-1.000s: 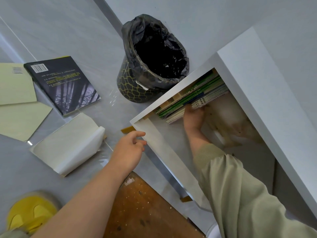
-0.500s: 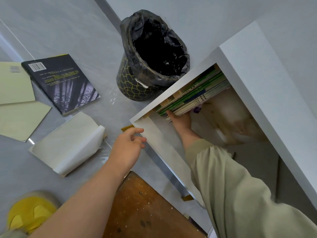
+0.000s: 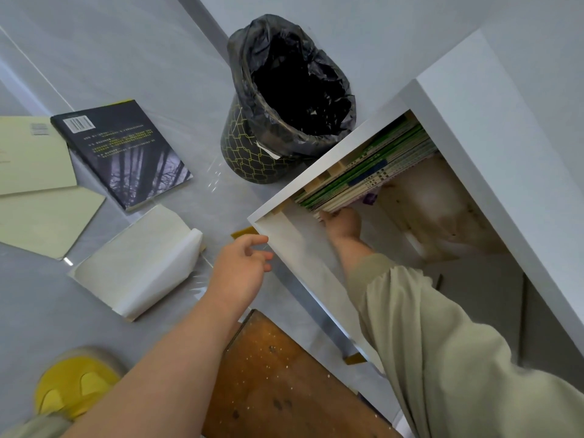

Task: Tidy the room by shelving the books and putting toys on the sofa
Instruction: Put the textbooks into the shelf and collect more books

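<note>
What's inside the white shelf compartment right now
A row of thin books, mostly green-spined, packed at the far end, with the right hand against them. A small purple thing peeks from beneath. The sleeve covers the compartment's near part.

Black gold-patterned waste bin with black plastic liner; scuffed brown wooden board; yellow slipper; grey floor.

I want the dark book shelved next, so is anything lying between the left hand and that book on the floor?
Nothing visible blocks it. The left hand hovers at the shelf corner; the dark book lies open to reach on the floor. The white book sits nearer, just below that line.
</note>
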The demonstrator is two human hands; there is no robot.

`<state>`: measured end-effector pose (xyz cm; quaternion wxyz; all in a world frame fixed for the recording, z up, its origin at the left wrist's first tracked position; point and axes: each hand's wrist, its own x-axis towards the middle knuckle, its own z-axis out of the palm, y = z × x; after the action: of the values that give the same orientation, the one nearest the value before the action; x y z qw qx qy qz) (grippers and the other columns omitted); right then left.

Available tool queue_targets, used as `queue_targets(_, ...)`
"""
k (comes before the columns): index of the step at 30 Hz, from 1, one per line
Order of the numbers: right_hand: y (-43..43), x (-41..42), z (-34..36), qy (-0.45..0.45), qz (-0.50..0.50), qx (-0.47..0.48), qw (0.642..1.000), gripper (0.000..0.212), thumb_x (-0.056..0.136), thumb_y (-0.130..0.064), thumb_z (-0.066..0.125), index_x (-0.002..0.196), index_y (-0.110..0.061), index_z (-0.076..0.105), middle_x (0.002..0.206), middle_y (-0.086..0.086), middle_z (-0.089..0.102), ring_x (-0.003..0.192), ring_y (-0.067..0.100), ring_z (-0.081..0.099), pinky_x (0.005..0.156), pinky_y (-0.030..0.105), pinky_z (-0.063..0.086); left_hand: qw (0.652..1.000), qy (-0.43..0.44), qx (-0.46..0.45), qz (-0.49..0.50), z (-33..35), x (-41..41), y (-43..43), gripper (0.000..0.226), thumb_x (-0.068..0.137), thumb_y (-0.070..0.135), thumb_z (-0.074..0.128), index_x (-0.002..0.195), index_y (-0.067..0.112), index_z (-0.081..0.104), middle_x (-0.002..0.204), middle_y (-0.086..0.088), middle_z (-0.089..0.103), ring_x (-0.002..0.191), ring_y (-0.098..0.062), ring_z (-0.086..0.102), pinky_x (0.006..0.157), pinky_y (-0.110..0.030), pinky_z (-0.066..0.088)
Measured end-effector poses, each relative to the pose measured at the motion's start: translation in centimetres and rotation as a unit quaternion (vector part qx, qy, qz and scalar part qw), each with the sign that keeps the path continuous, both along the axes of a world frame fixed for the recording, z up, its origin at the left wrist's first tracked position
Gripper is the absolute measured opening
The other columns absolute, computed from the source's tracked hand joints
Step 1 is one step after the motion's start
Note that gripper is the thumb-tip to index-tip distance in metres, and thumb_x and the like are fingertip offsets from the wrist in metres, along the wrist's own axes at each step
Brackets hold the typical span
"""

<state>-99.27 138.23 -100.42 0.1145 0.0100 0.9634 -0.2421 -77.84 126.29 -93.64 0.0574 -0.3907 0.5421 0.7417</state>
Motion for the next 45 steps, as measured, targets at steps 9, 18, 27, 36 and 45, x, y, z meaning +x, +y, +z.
queue_targets(9,-1.4,0.2,0.6,-0.032,-0.007,0.006,0.999,0.039,0.085,-0.028,0.069,0.117,-0.006,0.062,0.126,0.01,0.062,0.121,0.026,0.055,0.092,0.024,0.041,1.0,-0.016,-0.004,0.009,-0.7,0.7,-0.6,0.038,0.096,0.001,0.037,0.126,0.017,0.053,0.103,-0.002,0.062,0.091,-0.016,0.06,0.07,-0.025,0.047)
queue_targets(18,-2.2,-0.5,0.8,-0.019,-0.102,-0.123,0.987,0.077,0.066,-0.047,0.082,0.128,-0.013,0.051,0.126,0.005,0.061,0.116,0.026,0.058,0.098,0.038,0.049,1.0,-0.015,-0.002,-0.001,-0.4,0.6,-0.2,0.037,0.096,-0.001,0.038,0.127,0.015,0.052,0.106,-0.004,0.06,0.094,-0.016,0.058,0.08,-0.026,0.043)
queue_targets(27,-3.7,0.4,1.8,-0.065,-0.17,-0.163,0.97,0.095,0.064,-0.051,0.081,0.136,-0.01,0.034,0.129,0.007,0.055,0.116,0.029,0.056,0.097,0.044,0.049,0.999,-0.041,-0.009,0.028,-0.3,0.9,-0.3,0.036,0.094,-0.002,0.04,0.122,0.014,0.055,0.11,-0.009,0.063,0.093,-0.019,0.06,0.077,-0.029,0.045)
queue_targets(36,-5.1,2.0,2.8,-0.059,-0.209,-0.157,0.963,0.077,0.074,-0.044,0.076,0.132,-0.008,0.042,0.116,0.006,0.059,0.096,0.024,0.059,0.092,0.033,0.05,0.997,-0.06,-0.03,0.026,-1.5,1.9,-1.8,0.035,0.093,-0.002,0.043,0.121,0.014,0.056,0.105,-0.008,0.062,0.1,-0.024,0.061,0.09,-0.037,0.05)
queue_targets(45,-9.0,12.2,4.3,-0.328,-0.019,0.092,0.94,0.041,0.093,-0.03,0.055,0.126,-0.008,0.046,0.113,0.014,0.053,0.1,0.03,0.059,0.08,0.038,0.048,0.994,-0.079,-0.072,0.017,-3.2,5.0,-4.6,0.034,0.087,0.002,0.046,0.114,0.014,0.063,0.117,-0.012,0.063,0.105,-0.028,0.061,0.094,-0.037,0.047)
